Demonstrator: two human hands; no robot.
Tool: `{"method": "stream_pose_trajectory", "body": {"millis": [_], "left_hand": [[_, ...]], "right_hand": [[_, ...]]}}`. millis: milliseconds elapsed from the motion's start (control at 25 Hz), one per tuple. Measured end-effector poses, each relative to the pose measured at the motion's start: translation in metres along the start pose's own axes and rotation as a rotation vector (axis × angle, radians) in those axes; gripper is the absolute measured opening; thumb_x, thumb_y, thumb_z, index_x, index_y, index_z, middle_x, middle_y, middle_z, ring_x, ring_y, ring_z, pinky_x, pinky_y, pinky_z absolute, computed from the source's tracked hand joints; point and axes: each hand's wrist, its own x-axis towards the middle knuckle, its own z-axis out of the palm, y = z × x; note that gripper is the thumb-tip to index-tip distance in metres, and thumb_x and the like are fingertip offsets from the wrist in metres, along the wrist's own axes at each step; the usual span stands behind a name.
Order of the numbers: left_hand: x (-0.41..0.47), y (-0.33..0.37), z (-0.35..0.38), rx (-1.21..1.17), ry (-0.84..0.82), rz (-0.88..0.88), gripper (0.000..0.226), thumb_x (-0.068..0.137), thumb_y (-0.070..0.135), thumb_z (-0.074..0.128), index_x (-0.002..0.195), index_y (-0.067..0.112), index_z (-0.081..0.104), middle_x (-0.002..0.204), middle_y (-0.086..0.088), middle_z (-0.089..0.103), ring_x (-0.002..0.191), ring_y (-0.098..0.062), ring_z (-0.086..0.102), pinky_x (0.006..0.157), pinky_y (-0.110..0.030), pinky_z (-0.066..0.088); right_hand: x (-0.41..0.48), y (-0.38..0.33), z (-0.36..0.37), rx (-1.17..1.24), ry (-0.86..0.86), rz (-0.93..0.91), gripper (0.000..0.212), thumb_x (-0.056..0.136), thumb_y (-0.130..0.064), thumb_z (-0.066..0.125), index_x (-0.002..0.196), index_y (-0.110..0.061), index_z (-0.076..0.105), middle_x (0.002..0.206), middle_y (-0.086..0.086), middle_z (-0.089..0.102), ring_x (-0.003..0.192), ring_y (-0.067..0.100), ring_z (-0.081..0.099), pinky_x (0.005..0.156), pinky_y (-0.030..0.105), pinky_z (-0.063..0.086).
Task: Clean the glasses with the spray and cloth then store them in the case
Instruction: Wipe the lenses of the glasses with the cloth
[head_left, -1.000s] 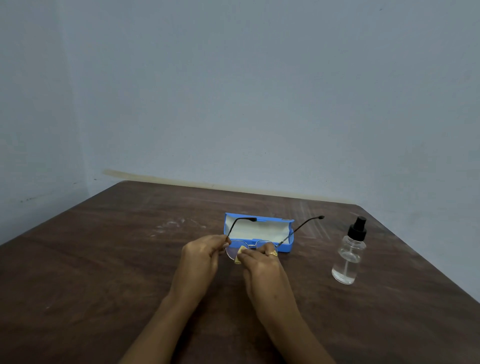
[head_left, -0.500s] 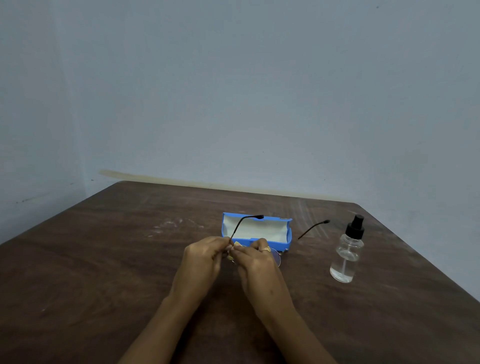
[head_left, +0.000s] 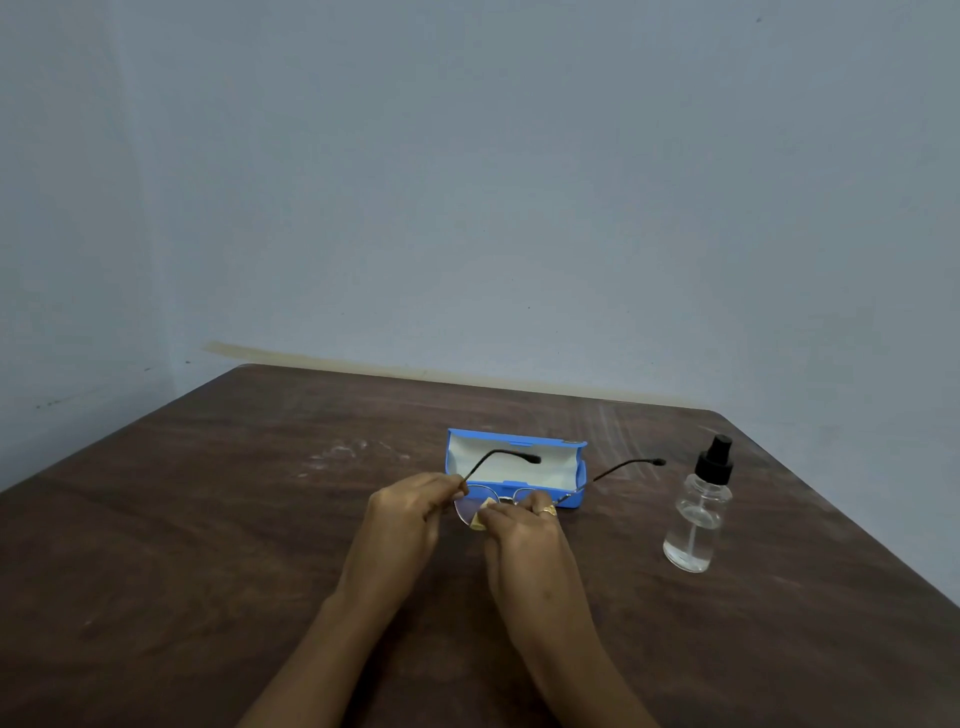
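Note:
Thin-framed glasses (head_left: 466, 508) with clear lenses and dark temples are held above the table, temples unfolded and pointing away from me. My left hand (head_left: 402, 519) pinches the frame at its left hinge. My right hand (head_left: 522, 532), wearing a ring, presses a small yellow cloth (head_left: 480, 519) against the left lens. Just behind the hands stands the blue case (head_left: 581, 475), open, with a white lining. A clear spray bottle (head_left: 696, 519) with a black pump top stands upright to the right, apart from both hands.
Everything rests on a dark brown wooden table (head_left: 208, 545) pushed into a corner of pale blue walls. Its right edge runs diagonally close behind the bottle. A whitish smear (head_left: 343, 452) marks the wood left of the case.
The glasses have swung back so both temples point away again. My right hand with the cloth has shifted on the left lens; half a second ago the hands were tighter together.

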Motion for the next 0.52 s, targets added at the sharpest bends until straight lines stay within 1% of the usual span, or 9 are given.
{"method": "stream_pose_trajectory", "body": {"millis": [80, 160, 200, 240, 280, 320, 360, 440, 520], "left_hand": [[0.001, 0.003, 0.0, -0.002, -0.012, 0.02, 0.03, 0.06, -0.013, 0.05, 0.077, 0.0, 0.072, 0.075, -0.009, 0.074, 0.073, -0.009, 0.063, 0.065, -0.022, 0.052], [0.001, 0.006, 0.0, 0.003, -0.042, 0.053, 0.03, 0.062, -0.012, 0.05, 0.077, 0.002, 0.071, 0.073, -0.007, 0.074, 0.072, -0.008, 0.061, 0.065, -0.02, 0.052], [0.0, 0.007, 0.0, 0.003, -0.058, 0.065, 0.03, 0.063, -0.011, 0.051, 0.078, 0.003, 0.071, 0.073, -0.006, 0.074, 0.072, -0.007, 0.061, 0.064, -0.021, 0.052], [0.0, 0.008, 0.0, 0.004, -0.069, 0.068, 0.029, 0.064, -0.01, 0.051, 0.079, 0.004, 0.071, 0.073, -0.006, 0.074, 0.071, -0.007, 0.061, 0.064, -0.022, 0.052], [0.0, 0.008, 0.0, 0.007, -0.072, 0.063, 0.028, 0.065, -0.009, 0.052, 0.079, 0.004, 0.071, 0.074, -0.006, 0.074, 0.069, -0.006, 0.062, 0.064, -0.023, 0.052], [0.0, 0.008, -0.001, 0.009, -0.068, 0.051, 0.025, 0.066, -0.008, 0.053, 0.079, 0.004, 0.071, 0.074, -0.006, 0.074, 0.068, -0.008, 0.063, 0.064, -0.025, 0.052], [0.0, 0.008, -0.002, 0.007, -0.058, 0.038, 0.022, 0.068, -0.006, 0.055, 0.079, 0.003, 0.071, 0.074, -0.006, 0.073, 0.068, -0.008, 0.063, 0.063, -0.026, 0.052], [0.0, 0.007, -0.004, 0.006, -0.031, 0.034, 0.017, 0.07, -0.004, 0.057, 0.079, 0.001, 0.071, 0.074, -0.008, 0.073, 0.07, -0.007, 0.061, 0.063, -0.027, 0.052], [0.0, 0.006, -0.005, 0.022, -0.012, 0.03, 0.018, 0.069, -0.005, 0.059, 0.08, 0.0, 0.072, 0.076, -0.01, 0.074, 0.069, -0.009, 0.066, 0.064, -0.025, 0.053]], "right_hand": [[0.002, 0.0, 0.001, -0.002, 0.055, 0.004, 0.026, 0.09, -0.003, 0.045, 0.102, -0.012, 0.067, 0.097, 0.003, 0.071, 0.103, 0.022, 0.046, 0.08, 0.022, 0.035], [0.006, -0.001, 0.0, -0.011, 0.081, 0.007, 0.019, 0.086, -0.001, 0.052, 0.089, -0.01, 0.069, 0.088, 0.004, 0.072, 0.089, 0.02, 0.045, 0.079, 0.023, 0.034], [0.008, -0.001, -0.002, -0.03, 0.091, -0.008, 0.014, 0.082, -0.001, 0.057, 0.083, -0.01, 0.069, 0.082, 0.004, 0.072, 0.083, 0.018, 0.042, 0.076, 0.024, 0.038], [0.008, 0.0, -0.002, -0.039, 0.092, -0.028, 0.012, 0.08, -0.001, 0.061, 0.079, -0.01, 0.069, 0.078, 0.004, 0.072, 0.079, 0.017, 0.041, 0.075, 0.028, 0.044], [0.009, -0.001, -0.003, -0.027, 0.066, -0.038, 0.011, 0.082, -0.003, 0.061, 0.082, -0.009, 0.07, 0.08, 0.005, 0.073, 0.078, 0.019, 0.043, 0.075, 0.031, 0.046], [0.009, -0.002, -0.005, -0.015, 0.038, -0.052, 0.012, 0.084, -0.005, 0.06, 0.087, -0.009, 0.071, 0.084, 0.004, 0.073, 0.08, 0.022, 0.048, 0.075, 0.03, 0.046], [0.008, -0.004, -0.006, -0.023, 0.037, -0.079, 0.012, 0.082, -0.005, 0.063, 0.088, -0.011, 0.072, 0.084, 0.002, 0.074, 0.079, 0.024, 0.053, 0.071, 0.027, 0.047], [0.006, -0.004, -0.008, -0.028, 0.076, -0.144, 0.017, 0.068, -0.003, 0.074, 0.08, -0.015, 0.074, 0.072, -0.005, 0.074, 0.065, 0.02, 0.058, 0.054, 0.019, 0.045], [0.005, -0.005, -0.01, -0.011, 0.102, -0.189, 0.022, 0.061, 0.0, 0.076, 0.075, -0.016, 0.074, 0.066, -0.007, 0.073, 0.059, 0.019, 0.058, 0.048, 0.018, 0.043]]}}
